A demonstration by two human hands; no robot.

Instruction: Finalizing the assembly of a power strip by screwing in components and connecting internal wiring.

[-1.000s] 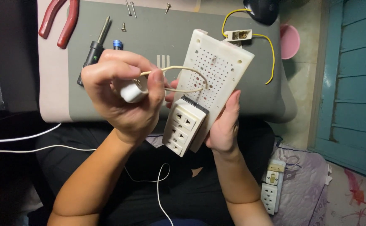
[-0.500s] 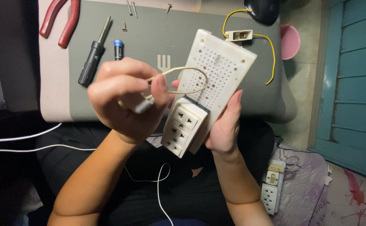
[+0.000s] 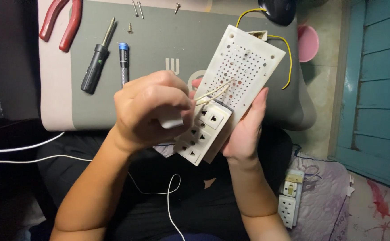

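I see my left hand (image 3: 152, 111) fisted, pinching a small white plug-like piece (image 3: 171, 121) with pale wires (image 3: 212, 93) running up to the perforated white board (image 3: 241, 73). My right hand (image 3: 246, 129) cups the board's lower right edge, fingers flat along it. A white socket block (image 3: 204, 131) sits against the board's lower end, just beside my left knuckles. Above the board, a grey mat (image 3: 159, 40) on the counter leaves open room; well left of the board lie a black screwdriver (image 3: 97, 58), a blue-tipped pen tool (image 3: 123, 62) and red pliers (image 3: 63, 22). A yellow wire (image 3: 288, 58) loops past the board's upper right corner. Below right, a white power strip (image 3: 291, 198) rests on purple cloth (image 3: 320, 201).
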